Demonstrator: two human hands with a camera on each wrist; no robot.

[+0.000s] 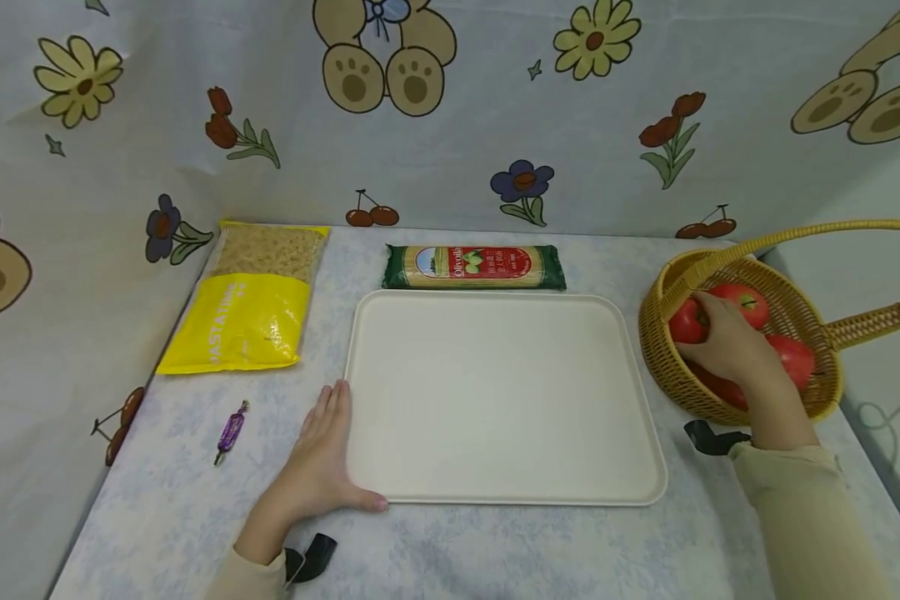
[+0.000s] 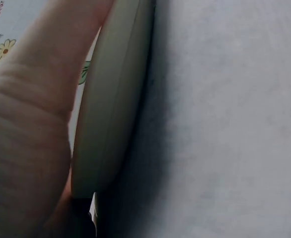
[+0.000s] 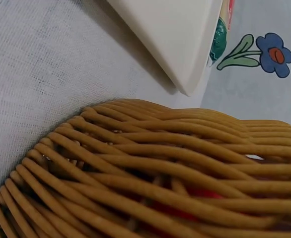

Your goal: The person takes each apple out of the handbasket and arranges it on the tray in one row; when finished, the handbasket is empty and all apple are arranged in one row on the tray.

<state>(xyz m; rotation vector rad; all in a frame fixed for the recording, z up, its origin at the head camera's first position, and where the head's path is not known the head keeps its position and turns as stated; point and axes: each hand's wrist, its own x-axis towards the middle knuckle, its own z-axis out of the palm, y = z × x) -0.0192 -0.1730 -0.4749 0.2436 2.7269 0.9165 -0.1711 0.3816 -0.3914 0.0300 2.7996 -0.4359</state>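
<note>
1. Apple (image 1: 687,323): inside the basket (image 1: 662,373), at its left side, among other apples (image 1: 793,360).
2. Right hand (image 1: 737,346): thumb and fingers curled round that apple.
3. Tray (image 1: 502,400): flat on the table (image 1: 525,554), left of the basket.
4. Left hand (image 1: 317,462): fingers straight, thumb spread, touching the tray's near left corner.
5. Packet (image 1: 474,267): behind the tray.
6. Bag (image 1: 251,308), sweet (image 1: 231,432): left of it, sweet nearer.
</note>
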